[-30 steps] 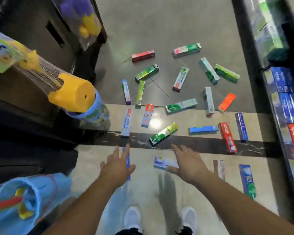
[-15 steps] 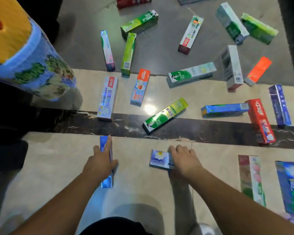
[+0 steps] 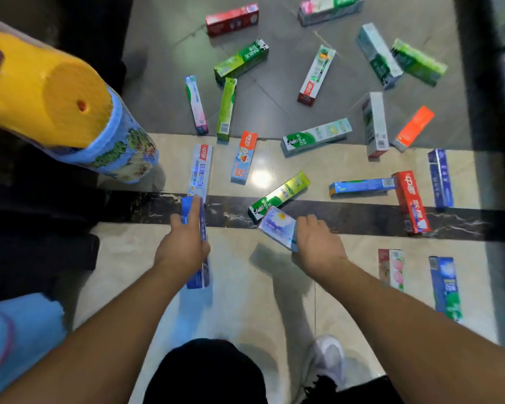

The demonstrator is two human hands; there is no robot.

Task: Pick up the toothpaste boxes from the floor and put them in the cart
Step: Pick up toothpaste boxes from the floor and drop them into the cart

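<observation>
Both boxes are now coming up off the floor (image 3: pixel 245 287), left hand (image 3: pixel 181 249) gripping the blue box (image 3: pixel 193 217), right hand (image 3: pixel 318 246) pinching the pale box (image 3: pixel 276 227).

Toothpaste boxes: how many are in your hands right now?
2. One dark blue box in the left hand, one pale blue box in the right hand. More could hide behind either.

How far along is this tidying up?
Barely begun. No cart shows, so nothing counts as done. The left hand grips a blue box, and the right hand grips a pale box. Some twenty boxes are left on the floor, like the red one.
</observation>
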